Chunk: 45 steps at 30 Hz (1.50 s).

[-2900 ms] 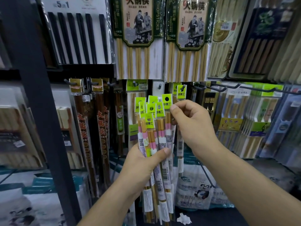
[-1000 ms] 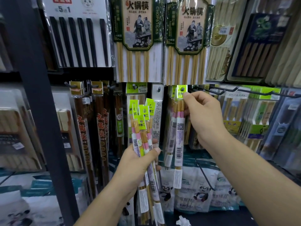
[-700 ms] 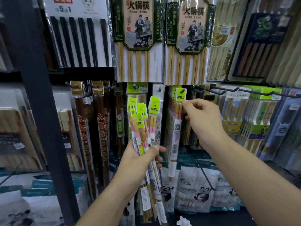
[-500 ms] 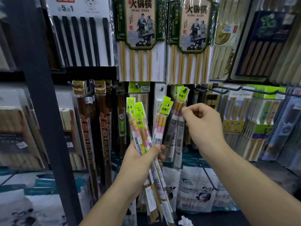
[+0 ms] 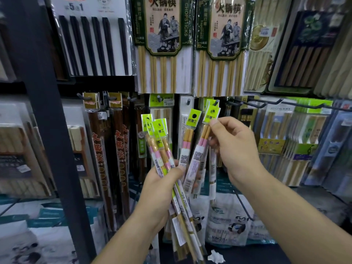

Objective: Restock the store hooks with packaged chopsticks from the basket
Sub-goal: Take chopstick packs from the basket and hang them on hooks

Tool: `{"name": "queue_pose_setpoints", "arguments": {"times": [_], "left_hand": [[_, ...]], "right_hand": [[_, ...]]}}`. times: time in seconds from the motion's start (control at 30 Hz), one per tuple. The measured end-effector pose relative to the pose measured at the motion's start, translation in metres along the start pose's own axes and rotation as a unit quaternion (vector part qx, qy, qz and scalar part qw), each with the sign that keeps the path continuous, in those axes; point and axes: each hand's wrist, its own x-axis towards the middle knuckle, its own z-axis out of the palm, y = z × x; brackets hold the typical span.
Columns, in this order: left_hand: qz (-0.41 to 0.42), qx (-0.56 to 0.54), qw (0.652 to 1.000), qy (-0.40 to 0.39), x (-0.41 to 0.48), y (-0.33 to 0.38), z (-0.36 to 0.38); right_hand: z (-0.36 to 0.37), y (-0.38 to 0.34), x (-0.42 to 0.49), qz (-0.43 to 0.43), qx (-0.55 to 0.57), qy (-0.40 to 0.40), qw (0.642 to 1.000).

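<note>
So the whole view is the display wall point(image 5: 47, 130), with those big hot-pot chopstick packs point(image 5: 162, 44) hanging up top and rows of slimmer stuff underneath. No basket in sight. Down in the middle, the left hand point(image 5: 162, 189) has its fingers and thumb wrapped round a bundle point(image 5: 158, 145) of skinny clear sleeves, fanned out and pointing up. The right hand point(image 5: 236, 149) is pinching one pack point(image 5: 198, 155) at its top end, thumb and fingertips point(image 5: 213, 122) closed on it just under the lime-green header card point(image 5: 211, 115). That pack stands roughly upright, leaning up and to the right, with its lower end down by the left thumb. I can't tell if it's free of the bundle yet. It's tan sticks with pink bands and a white barcode label. The bit that matters is that the hook point(image 5: 216, 102) sits just above the header, slightly right, so the right hand is the closer one. I'd guess it only needs a short lift to thread the hole.
</note>
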Motion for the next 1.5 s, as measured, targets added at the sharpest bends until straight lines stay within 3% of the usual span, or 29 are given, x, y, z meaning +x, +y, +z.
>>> {"name": "queue_pose_setpoints", "arguments": {"times": [0.23, 0.53, 0.77, 0.93, 1.17, 1.5], "left_hand": [[0.024, 0.026, 0.999, 0.016, -0.001, 0.003, -0.001], [0.005, 0.007, 0.999, 0.032, -0.002, 0.005, -0.001], [-0.002, 0.014, 1.0, 0.02, -0.003, 0.007, -0.002], [0.004, 0.038, 0.999, 0.0, -0.003, 0.003, -0.001], [0.035, 0.073, 0.997, -0.013, -0.004, 0.001, 0.005], [0.029, 0.108, 0.993, -0.04, -0.008, 0.002, 0.007]], "right_hand": [[-0.005, -0.013, 0.022, -0.064, -0.092, 0.026, 0.993], [-0.009, -0.004, 0.038, -0.016, -0.124, 0.015, 0.992], [-0.015, 0.004, 0.037, -0.034, -0.16, 0.022, 0.986], [-0.015, 0.007, 0.027, -0.051, -0.153, 0.079, 0.984], [0.004, 0.005, -0.006, -0.098, -0.124, -0.056, 0.986], [0.008, 0.004, -0.007, -0.07, -0.099, -0.068, 0.99]]}}
